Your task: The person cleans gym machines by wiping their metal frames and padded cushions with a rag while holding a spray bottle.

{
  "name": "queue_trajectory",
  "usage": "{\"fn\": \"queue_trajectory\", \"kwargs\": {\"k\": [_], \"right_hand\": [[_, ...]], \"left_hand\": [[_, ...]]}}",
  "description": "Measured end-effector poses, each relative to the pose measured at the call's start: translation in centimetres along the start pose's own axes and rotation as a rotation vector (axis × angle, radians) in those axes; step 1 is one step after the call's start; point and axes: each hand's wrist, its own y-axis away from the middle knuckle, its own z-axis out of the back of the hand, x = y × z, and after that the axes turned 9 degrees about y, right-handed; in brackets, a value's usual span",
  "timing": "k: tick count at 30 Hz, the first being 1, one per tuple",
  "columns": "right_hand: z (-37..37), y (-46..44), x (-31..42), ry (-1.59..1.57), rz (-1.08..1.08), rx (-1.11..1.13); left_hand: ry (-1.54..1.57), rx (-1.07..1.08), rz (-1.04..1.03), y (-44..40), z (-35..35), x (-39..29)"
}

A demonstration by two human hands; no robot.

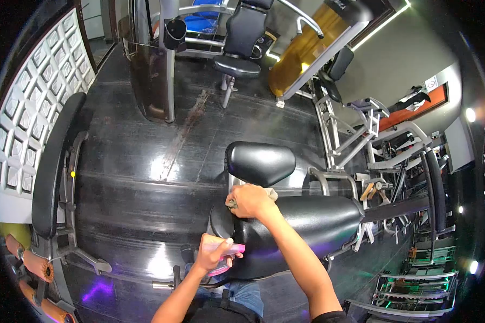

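Observation:
My left hand (212, 253) is closed around a spray bottle (221, 265) with a pink body and a pink nozzle, low in front of the padded machine. Ahead of it, my right hand (251, 199) grips a light-coloured cloth (271, 193), partly hidden under the fingers. That hand is at the near end of the black seat pad (312, 215), by the gap below a second black pad (261, 162). A smaller dark pad (220, 222) lies between my two hands.
A long black bench (59, 167) stands at left beside a white patterned wall (37, 102). Farther off is an upright seat machine (238, 65). Metal frames (372, 121) and racks (415, 293) crowd the right. Dumbbells (40, 266) sit at lower left.

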Motion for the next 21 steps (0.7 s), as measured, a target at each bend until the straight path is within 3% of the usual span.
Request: {"fn": "queue_trajectory", "kwargs": {"k": [2, 3, 12, 21], "right_hand": [[-1.1, 1.3, -0.3, 0.046, 0.093, -0.302], [-1.5, 1.8, -0.6, -0.015, 0.096, -0.343], [-0.7, 6.7, -3.5, -0.292, 0.074, -0.392], [-1.8, 9.2, -5.5, -0.254, -0.277, -0.504]], "left_hand": [[-0.011, 0.026, 0.005, 0.0, 0.0, -0.4], [-0.008, 0.025, 0.009, 0.1, 0.1, -0.5], [-0.107, 0.061, -0.037, 0.5, 0.8, 0.4], [-0.153, 0.113, -0.020, 0.3, 0.8, -0.1]]}}
